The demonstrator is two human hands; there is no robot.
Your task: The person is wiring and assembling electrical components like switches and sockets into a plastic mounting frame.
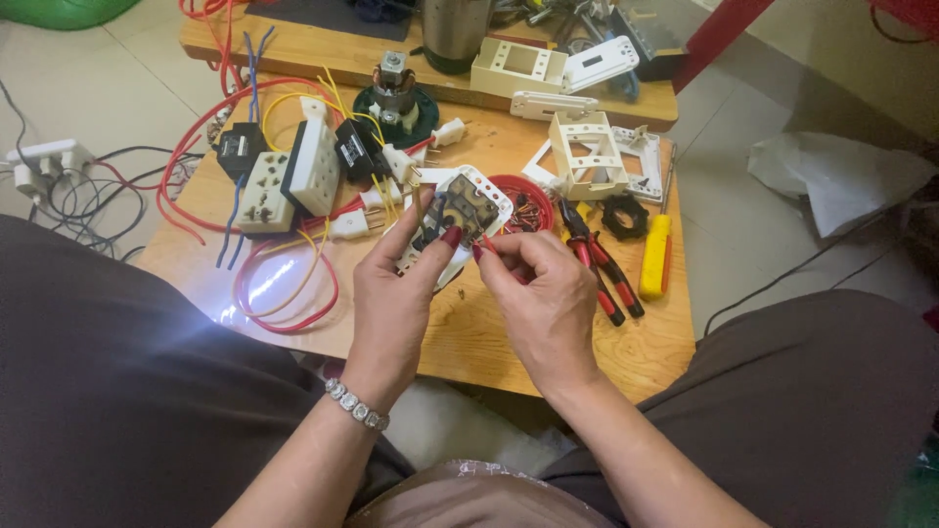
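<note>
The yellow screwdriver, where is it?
In the head view, the yellow screwdriver lies on the right side of the wooden table, just right of the red-handled pliers and beyond the right hand.

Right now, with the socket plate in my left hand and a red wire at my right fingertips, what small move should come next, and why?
Probably ease the red wire into the back of the socket plate. The left hand holds the plate with its back facing up, and the right hand pinches the wire right at its edge. Whether the tip is already seated is hidden.
</note>
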